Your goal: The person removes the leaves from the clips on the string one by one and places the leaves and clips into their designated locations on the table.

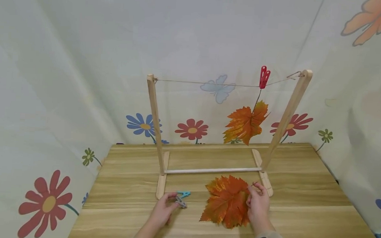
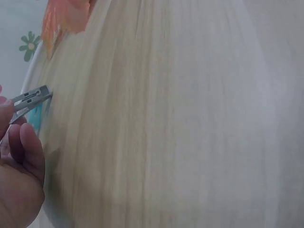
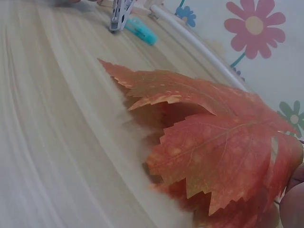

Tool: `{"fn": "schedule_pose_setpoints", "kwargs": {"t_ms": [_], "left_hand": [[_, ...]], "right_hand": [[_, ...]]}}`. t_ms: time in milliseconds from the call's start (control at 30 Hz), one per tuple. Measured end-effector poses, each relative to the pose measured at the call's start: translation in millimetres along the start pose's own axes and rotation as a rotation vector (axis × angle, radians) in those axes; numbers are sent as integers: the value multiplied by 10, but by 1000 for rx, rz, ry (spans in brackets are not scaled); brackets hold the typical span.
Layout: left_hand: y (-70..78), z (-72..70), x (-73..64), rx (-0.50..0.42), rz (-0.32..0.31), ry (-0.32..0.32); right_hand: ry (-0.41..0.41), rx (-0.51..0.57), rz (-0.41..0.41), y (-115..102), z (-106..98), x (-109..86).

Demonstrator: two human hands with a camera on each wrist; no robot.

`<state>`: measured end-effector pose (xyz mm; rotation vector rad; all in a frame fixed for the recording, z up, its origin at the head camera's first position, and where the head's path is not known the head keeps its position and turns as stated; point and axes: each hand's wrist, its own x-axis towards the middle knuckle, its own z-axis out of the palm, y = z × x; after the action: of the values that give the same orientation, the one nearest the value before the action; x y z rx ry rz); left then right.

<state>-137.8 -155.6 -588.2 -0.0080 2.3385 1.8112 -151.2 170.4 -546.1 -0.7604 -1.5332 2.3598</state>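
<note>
In the head view my left hand (image 1: 163, 210) pinches a grey clothespin (image 1: 181, 202) by one end, seen closer in the left wrist view as a grey clothespin (image 2: 33, 99) between thumb and finger. Just behind it lies a turquoise clothespin (image 1: 184, 194). My right hand (image 1: 259, 205) pinches the stem of an orange-red maple leaf (image 1: 226, 203) at the leaf's right side. Seen from the right wrist, the leaf (image 3: 213, 142) tilts over the table and casts a shadow. A second autumn leaf (image 1: 246, 123) hangs by its stem from a red clothespin (image 1: 264, 78) on the string.
A wooden stand with a left post (image 1: 155, 120) and right post (image 1: 285, 120) holds the string (image 1: 208, 83) up. A white rod (image 1: 213, 170) joins its feet on the wooden table (image 1: 305, 218). A flower-printed cloth (image 1: 83, 74) surrounds the table's back and sides.
</note>
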Motion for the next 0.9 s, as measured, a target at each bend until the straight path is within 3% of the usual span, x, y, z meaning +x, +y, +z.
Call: {"fn": "schedule_pose_setpoints", "kwargs": {"t_ms": [433,733,900], "left_hand": [[-156,11,-27,16,2,63],[-152,76,6,149,-36,101],[-112,113,0,251,-10,126]], "right_hand": [[10,-39,-12,119,-81,31],[-14,-76,11,167,-118,63],[-32,-92,33,177,-141,84]]}}
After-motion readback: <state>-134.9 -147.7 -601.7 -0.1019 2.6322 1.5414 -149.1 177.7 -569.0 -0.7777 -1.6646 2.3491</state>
